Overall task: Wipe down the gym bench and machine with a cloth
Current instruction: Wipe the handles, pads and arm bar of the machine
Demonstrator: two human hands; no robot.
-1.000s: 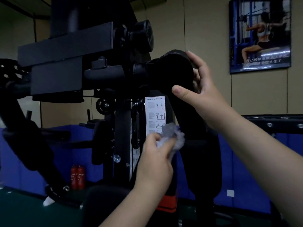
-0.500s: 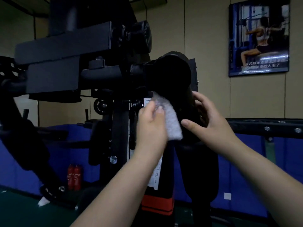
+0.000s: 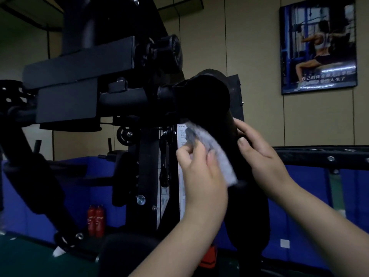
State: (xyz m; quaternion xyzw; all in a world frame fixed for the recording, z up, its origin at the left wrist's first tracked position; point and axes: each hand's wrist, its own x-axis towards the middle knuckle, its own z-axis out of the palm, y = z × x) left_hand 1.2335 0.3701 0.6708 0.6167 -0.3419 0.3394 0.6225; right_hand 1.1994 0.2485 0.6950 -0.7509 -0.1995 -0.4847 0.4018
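Note:
A black gym machine fills the left and middle of the head view. Its black padded arm juts toward me and bends down to a long black pad. My left hand is shut on a pale grey cloth and presses it against the left side of the pad, below the bend. My right hand grips the pad's right side at the same height, thumb in front. A white instruction label on the machine column shows partly behind my left hand.
A framed gym poster hangs on the beige wall at upper right. Blue padding lines the lower wall. Two red bottles stand on the floor by the machine. A black bar runs off to the right. A dark seat sits below.
My left hand rose with the cloth from low by the label up onto the pad. My right hand slid down from the top of the padded arm to the pad's side.

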